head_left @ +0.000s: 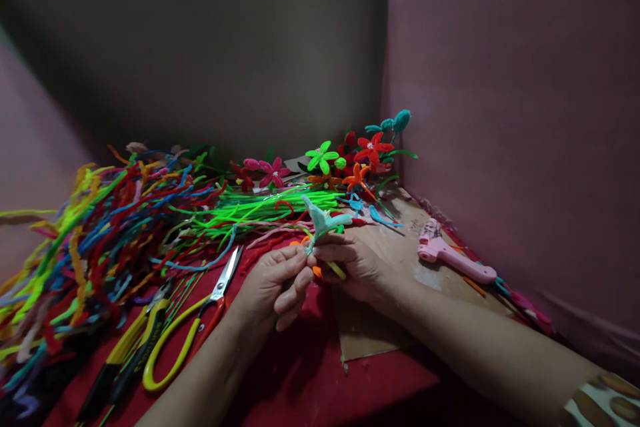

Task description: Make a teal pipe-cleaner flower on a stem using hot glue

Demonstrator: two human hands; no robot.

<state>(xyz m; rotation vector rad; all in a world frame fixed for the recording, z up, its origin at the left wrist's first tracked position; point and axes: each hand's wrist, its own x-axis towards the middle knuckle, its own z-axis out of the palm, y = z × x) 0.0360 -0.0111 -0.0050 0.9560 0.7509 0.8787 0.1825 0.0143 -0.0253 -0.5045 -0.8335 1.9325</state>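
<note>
Between my two hands is a pale mint pipe-cleaner flower (pixel 323 219), its petals pointing up and to the right. My left hand (pixel 277 283) pinches the base of the flower between thumb and forefinger, the other fingers curled. From the other side my right hand (pixel 353 263) closes its fingers on the same base, and a yellowish strip sticks out below them. An orange fuzzy piece (pixel 317 272) shows partly behind the hands. Fingertips hide the lower end of the flower.
Loose coloured pipe cleaners (pixel 100 227) heap at left, beside green stems (pixel 265 207). Scissors (pixel 219 290) and yellow-black pliers (pixel 133 340) lie left of my hands. A pink glue gun (pixel 453 257) rests on cardboard (pixel 375 333). Finished flowers, including a red one (pixel 373 148), stand behind.
</note>
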